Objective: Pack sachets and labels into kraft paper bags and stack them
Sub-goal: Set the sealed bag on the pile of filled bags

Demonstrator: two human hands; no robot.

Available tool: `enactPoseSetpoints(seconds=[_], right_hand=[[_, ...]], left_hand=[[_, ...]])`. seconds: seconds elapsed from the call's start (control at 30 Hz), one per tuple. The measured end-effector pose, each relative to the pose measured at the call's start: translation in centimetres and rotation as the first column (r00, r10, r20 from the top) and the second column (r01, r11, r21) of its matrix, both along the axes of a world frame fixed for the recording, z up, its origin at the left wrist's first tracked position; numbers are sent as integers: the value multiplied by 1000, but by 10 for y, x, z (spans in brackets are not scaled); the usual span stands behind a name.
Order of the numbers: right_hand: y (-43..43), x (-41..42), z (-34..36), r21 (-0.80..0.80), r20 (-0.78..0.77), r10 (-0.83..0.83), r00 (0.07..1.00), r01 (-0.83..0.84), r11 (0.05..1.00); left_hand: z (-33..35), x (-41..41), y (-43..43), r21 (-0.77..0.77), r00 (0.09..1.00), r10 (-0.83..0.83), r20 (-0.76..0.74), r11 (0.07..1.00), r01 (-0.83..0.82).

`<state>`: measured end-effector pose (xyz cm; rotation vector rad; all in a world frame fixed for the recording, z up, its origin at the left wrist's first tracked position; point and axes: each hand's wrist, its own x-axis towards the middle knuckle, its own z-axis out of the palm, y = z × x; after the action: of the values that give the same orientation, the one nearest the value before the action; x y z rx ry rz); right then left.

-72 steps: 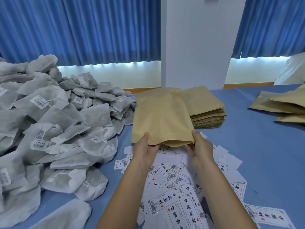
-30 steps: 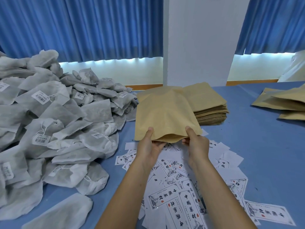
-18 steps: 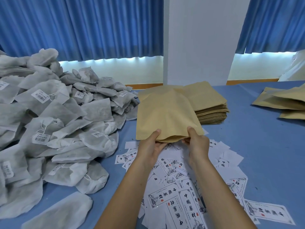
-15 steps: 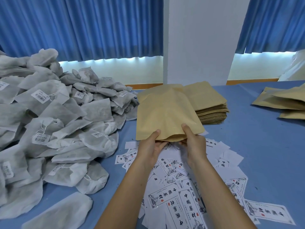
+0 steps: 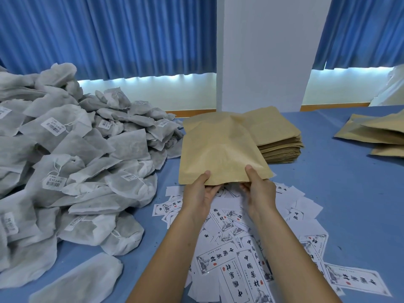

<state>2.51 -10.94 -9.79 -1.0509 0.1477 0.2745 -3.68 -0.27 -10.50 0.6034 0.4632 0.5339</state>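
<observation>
Our right hand [image 5: 260, 191] has slid inward along the kraft bag [image 5: 220, 149] mouth — both hands' grip, left hand [image 5: 201, 193] too, stays pinched on it, ready to open it

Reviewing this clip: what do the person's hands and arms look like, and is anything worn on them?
Both forearms are bare up to the frame's lower edge, with no sleeve showing. The left hand and right hand carry no gloves, and no watch, bracelet or ring is visible. Nails look short and unpainted where they show. No marks or bandages appear on either arm.
</observation>
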Motion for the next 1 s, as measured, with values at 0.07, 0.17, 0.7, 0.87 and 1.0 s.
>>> enactPoseSetpoints(seconds=[0.07, 0.17, 0.7, 0.87, 1.0], right_hand=[[-2, 2, 1, 1, -2, -34, 999, 34, 999], [-4, 1, 2, -41, 7, -28, 1000, 29, 999], [-2, -14, 8, -150, 83, -81, 993, 92, 984], [0, -15, 9, -71, 81, -29, 996, 35, 997], [2, -17, 8, -78, 98, -22, 995, 30, 997]], left_hand=[[0, 0, 3, -12, 999, 39, -1, 999, -39], [1, -2, 8, -29, 999, 53, -5, 998, -53], [1, -2, 7, 0, 999, 37, -13, 999, -37], [2, -3, 4, 12, 999, 34, -7, 999, -33], [2, -3, 0, 28, 1000, 20, -6, 999, -19]])
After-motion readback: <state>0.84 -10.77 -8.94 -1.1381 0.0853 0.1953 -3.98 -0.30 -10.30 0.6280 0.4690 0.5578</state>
